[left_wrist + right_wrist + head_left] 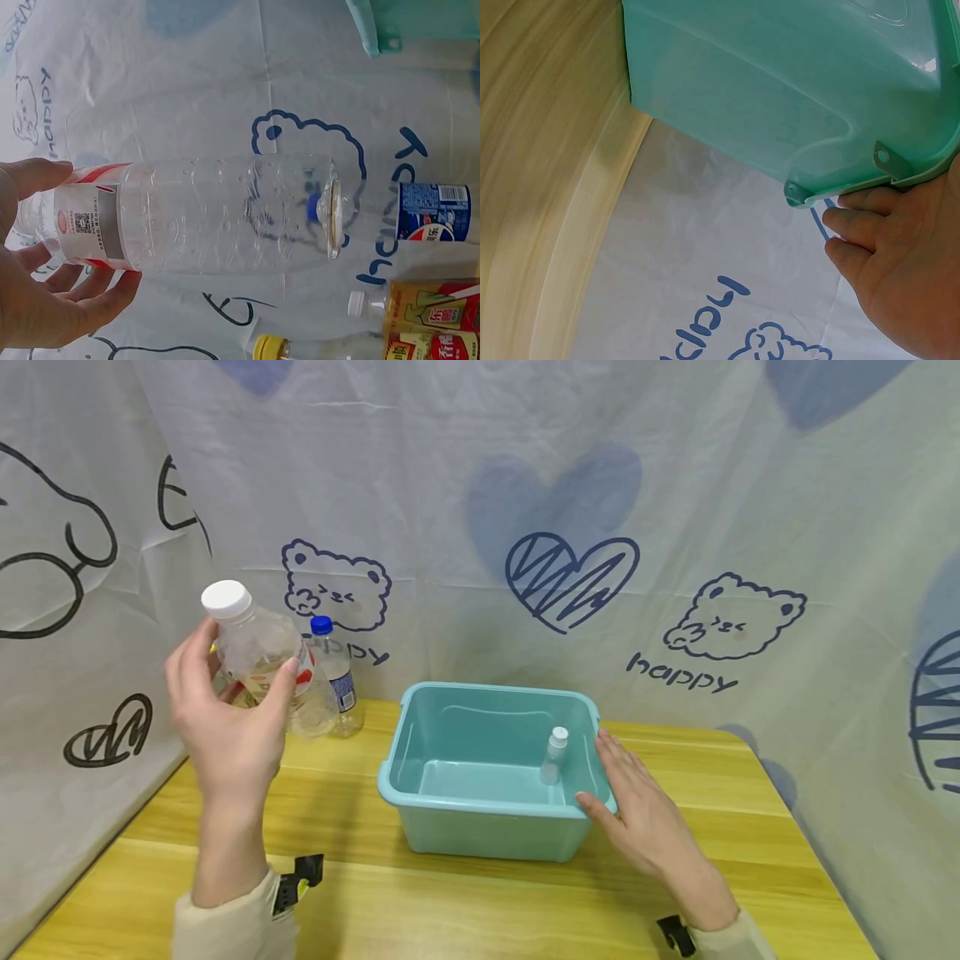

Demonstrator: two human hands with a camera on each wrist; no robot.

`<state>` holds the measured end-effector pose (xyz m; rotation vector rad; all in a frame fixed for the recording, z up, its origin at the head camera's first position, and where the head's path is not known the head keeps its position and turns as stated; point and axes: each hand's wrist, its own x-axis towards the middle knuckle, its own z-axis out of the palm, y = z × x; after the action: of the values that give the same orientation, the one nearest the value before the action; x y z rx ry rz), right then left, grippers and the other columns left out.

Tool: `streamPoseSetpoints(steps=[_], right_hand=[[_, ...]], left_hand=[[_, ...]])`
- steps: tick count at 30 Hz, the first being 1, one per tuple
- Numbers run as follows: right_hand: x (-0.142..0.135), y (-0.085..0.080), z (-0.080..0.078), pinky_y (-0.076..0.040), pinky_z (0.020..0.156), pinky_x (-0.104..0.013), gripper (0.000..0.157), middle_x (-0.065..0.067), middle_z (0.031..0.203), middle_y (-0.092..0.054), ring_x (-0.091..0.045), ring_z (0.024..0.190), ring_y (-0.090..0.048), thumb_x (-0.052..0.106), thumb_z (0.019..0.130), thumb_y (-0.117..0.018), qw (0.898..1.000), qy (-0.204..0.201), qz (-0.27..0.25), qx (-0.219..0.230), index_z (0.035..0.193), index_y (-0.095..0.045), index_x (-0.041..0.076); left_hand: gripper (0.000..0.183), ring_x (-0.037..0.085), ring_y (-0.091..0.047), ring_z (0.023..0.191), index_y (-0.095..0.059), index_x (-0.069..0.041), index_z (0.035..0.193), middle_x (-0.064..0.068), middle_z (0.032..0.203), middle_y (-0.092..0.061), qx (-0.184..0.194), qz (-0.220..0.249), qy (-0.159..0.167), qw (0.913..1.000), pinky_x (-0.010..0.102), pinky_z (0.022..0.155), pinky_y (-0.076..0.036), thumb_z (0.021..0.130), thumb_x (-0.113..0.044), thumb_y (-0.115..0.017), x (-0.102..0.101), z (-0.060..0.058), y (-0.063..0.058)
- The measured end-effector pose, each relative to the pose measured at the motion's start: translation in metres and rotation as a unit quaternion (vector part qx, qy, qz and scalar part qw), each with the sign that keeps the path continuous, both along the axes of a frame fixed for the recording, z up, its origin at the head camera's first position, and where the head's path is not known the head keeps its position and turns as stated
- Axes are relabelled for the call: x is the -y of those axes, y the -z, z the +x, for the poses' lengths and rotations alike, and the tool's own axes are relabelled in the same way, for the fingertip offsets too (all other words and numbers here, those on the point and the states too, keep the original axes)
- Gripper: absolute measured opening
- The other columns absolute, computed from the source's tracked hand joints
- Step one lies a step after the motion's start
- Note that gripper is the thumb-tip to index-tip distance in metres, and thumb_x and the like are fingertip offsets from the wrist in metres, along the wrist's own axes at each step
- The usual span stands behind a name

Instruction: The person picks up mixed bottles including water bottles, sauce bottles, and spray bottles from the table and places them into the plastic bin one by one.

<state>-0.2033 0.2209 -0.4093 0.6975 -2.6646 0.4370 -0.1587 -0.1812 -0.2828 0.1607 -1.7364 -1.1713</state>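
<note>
My left hand (232, 727) grips a clear plastic bottle (210, 214) round its labelled upper part, thumb on one side and fingers on the other. Its white cap (227, 600) tops it in the head view, and the see-through body looks empty. A light teal plastic bin (495, 831) stands on the table. My right hand (637, 806) rests against the bin's right rim, fingers extended along it and thumb at the front corner. Inside the bin, a small clear bottle with a white cap (553, 758) stands upright near the right wall.
Behind the held bottle stands a clear bottle with a blue cap (322, 627) and a blue label. The left wrist view also shows a yellow-capped bottle (271, 348) and a white-capped bottle (365, 304). A printed cloth (450, 610) hangs behind the wooden table (420, 910).
</note>
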Motion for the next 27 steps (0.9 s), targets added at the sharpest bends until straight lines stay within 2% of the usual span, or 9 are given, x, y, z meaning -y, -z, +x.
streamPoseSetpoints(steps=[4, 10, 19, 22, 27], right_hand=[[0.000, 0.001, 0.000, -0.022, 0.114, -0.046, 0.074, -0.004, 0.158, -0.014, -0.024, 0.144, -0.018, 0.047, 0.097, -0.046, 1.000, -0.001, -0.001, 0.001, 0.152, -0.016, 0.007], [-0.001, 0.001, 0.000, -0.022, 0.115, -0.046, 0.074, -0.004, 0.158, -0.014, -0.025, 0.144, -0.019, 0.047, 0.096, -0.046, 1.000, 0.001, -0.003, -0.002, 0.152, -0.017, 0.007], [0.000, 0.000, 0.001, -0.022, 0.115, -0.046, 0.074, -0.007, 0.157, -0.018, -0.024, 0.144, -0.018, 0.048, 0.096, -0.046, 1.000, 0.000, -0.002, -0.003, 0.152, -0.017, 0.007], [0.000, 0.000, 0.000, -0.022, 0.115, -0.046, 0.075, -0.007, 0.157, -0.018, -0.023, 0.144, -0.018, 0.048, 0.096, -0.046, 1.000, -0.002, -0.005, -0.005, 0.151, -0.018, 0.007], [-0.001, 0.000, 0.000, -0.023, 0.114, -0.047, 0.074, -0.007, 0.157, -0.018, -0.024, 0.144, -0.019, 0.047, 0.096, -0.047, 1.000, -0.005, -0.008, -0.007, 0.151, -0.018, 0.007]], left_hand=[[0.073, 0.015, -0.049, 0.116, -0.047, -0.026, 0.137, -0.005, 0.131, -0.044, -0.012, -0.002, 0.023, 0.9997, 0.035, 0.092, -0.051, 0.074, -0.009, -0.080, -0.007, -0.003, -0.004], [0.071, 0.016, -0.050, 0.120, -0.047, -0.020, 0.137, -0.003, 0.132, -0.044, -0.034, -0.030, 0.055, 0.9975, 0.037, 0.095, -0.049, 0.075, -0.008, -0.079, -0.022, -0.010, -0.010], [0.066, 0.018, -0.050, 0.118, -0.046, -0.008, 0.136, 0.005, 0.130, -0.045, -0.041, -0.040, 0.093, 0.9940, 0.037, 0.094, -0.050, 0.077, -0.002, -0.076, -0.053, -0.002, -0.029], [0.068, 0.016, -0.051, 0.116, -0.046, -0.009, 0.136, 0.004, 0.130, -0.045, -0.041, -0.044, 0.105, 0.9927, 0.037, 0.093, -0.051, 0.076, -0.004, -0.078, -0.056, -0.008, -0.028], [0.069, 0.013, -0.050, 0.116, -0.047, -0.015, 0.136, 0.000, 0.129, -0.045, -0.037, -0.049, 0.132, 0.9894, 0.035, 0.093, -0.050, 0.076, -0.010, -0.079, -0.060, -0.024, -0.018]])
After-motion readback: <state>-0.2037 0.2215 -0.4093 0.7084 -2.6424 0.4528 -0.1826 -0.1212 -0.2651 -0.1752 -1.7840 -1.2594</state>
